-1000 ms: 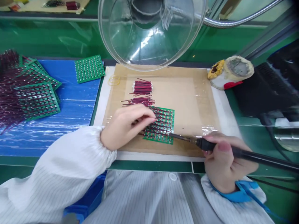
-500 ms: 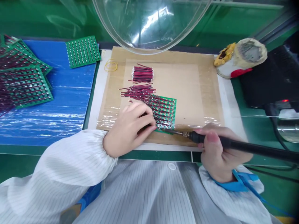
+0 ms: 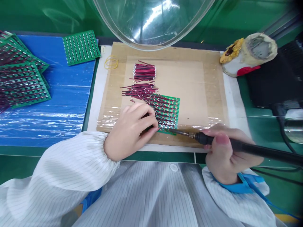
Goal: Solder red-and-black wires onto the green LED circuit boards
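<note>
A green circuit board (image 3: 170, 110) lies on a taped brown cardboard pad (image 3: 199, 91), with several red wires lying across it. My left hand (image 3: 132, 127) presses on the board's left part, fingertips pinching wires at its lower edge. My right hand (image 3: 224, 151) grips a black soldering iron (image 3: 248, 148); its metal tip touches the board's bottom edge beside my left fingertips. Loose red wires (image 3: 139, 90) and a neater wire bundle (image 3: 144, 72) lie just beyond the board.
A clear dome hood (image 3: 151, 22) hangs over the far edge of the pad. A blue sheet (image 3: 47, 104) on the left carries a bare green board (image 3: 80, 47) and wired boards (image 3: 21, 78). An iron-cleaning pot (image 3: 251, 53) and black gear sit at the right; a yellow rubber band (image 3: 111, 62) lies on the pad.
My view has tilted down, so everything sits higher in frame. My left hand slid toward the board's near edge, and the iron tip moved left onto that edge.
</note>
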`<state>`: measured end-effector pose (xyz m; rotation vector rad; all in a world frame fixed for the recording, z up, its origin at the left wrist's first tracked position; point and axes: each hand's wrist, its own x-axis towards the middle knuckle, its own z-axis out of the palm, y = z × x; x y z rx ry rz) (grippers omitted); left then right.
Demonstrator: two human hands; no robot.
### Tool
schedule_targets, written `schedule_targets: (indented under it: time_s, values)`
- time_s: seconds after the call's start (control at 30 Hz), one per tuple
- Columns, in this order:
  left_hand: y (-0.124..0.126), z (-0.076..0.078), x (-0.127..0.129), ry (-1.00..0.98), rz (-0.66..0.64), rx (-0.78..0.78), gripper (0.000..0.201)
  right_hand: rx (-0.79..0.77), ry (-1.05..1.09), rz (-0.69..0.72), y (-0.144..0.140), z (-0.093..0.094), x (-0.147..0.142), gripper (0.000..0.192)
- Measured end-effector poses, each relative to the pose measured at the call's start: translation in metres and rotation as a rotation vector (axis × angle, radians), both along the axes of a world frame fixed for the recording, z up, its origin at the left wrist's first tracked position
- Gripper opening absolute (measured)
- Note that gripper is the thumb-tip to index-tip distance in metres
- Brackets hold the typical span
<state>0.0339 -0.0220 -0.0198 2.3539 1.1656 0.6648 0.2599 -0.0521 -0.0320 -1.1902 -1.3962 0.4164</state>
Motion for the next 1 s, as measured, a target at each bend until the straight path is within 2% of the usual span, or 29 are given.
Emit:
schedule_targets:
  time_s: [0.17, 0.37, 0.5, 0.6, 0.73, 0.8, 0.87, 0.93, 1.0]
  values:
    - [0.000, 0.000, 0.001, -0.009, 0.008, -0.007, 0.011, -0.060, -0.038, 0.044, 0.000, 0.000, 0.003, 0.012]
    - [0.000, -0.003, 0.001, -0.003, 0.018, -0.004, 0.009, -0.022, -0.028, 0.033, 0.000, -0.001, 0.002, 0.009]
    - [-0.005, 0.000, 0.003, 0.019, 0.020, -0.006, 0.010, 0.000, 0.110, -0.115, 0.004, 0.001, 0.003, 0.017]
    - [0.000, 0.010, 0.001, 0.086, -0.002, 0.014, 0.013, -0.030, 0.232, -0.245, 0.012, 0.008, 0.010, 0.026]
    - [0.039, 0.021, -0.012, 0.156, -0.008, 0.097, 0.015, 0.009, 0.299, -0.334, 0.037, 0.017, 0.034, 0.030]
    - [0.068, 0.019, -0.020, 0.148, 0.054, 0.140, 0.014, 0.071, 0.225, -0.354, 0.054, 0.019, 0.052, 0.034]
    - [0.094, 0.013, -0.025, 0.168, 0.076, 0.150, 0.015, 0.132, -0.048, -0.382, 0.072, 0.019, 0.069, 0.035]
    - [0.110, 0.007, -0.027, 0.168, 0.069, 0.143, 0.014, 0.085, -0.467, -0.392, 0.087, 0.018, 0.083, 0.040]
    - [0.115, 0.003, -0.028, 0.136, 0.060, 0.119, 0.015, -0.030, -0.658, -0.352, 0.097, 0.016, 0.092, 0.040]
